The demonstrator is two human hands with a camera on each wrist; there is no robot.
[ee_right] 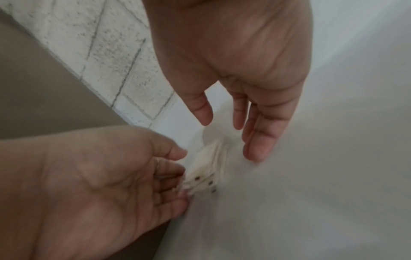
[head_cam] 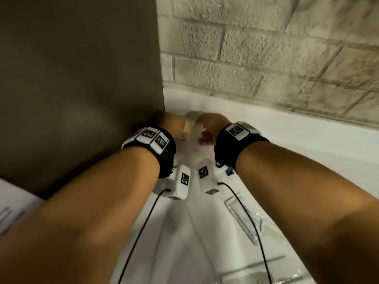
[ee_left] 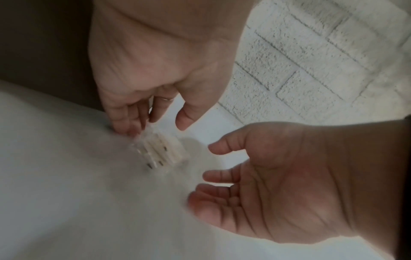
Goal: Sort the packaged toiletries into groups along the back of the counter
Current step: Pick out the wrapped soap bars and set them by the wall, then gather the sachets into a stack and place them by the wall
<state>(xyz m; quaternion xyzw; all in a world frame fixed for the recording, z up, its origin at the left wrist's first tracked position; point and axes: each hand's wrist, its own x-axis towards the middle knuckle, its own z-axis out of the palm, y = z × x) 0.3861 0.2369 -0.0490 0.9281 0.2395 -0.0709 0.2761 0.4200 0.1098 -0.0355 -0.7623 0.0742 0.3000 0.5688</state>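
A small stack of pale packets in clear wrap lies on the white counter in its back left corner. In the head view it shows only partly between my hands. My left hand has nearly straight fingers whose tips touch the stack's left edge. My right hand hovers open just right of the stack, palm toward it, and holds nothing.
A brown panel closes the left side and a pale brick wall runs along the back. Near the counter's front right lie a long clear-wrapped item and another wrapped pack.
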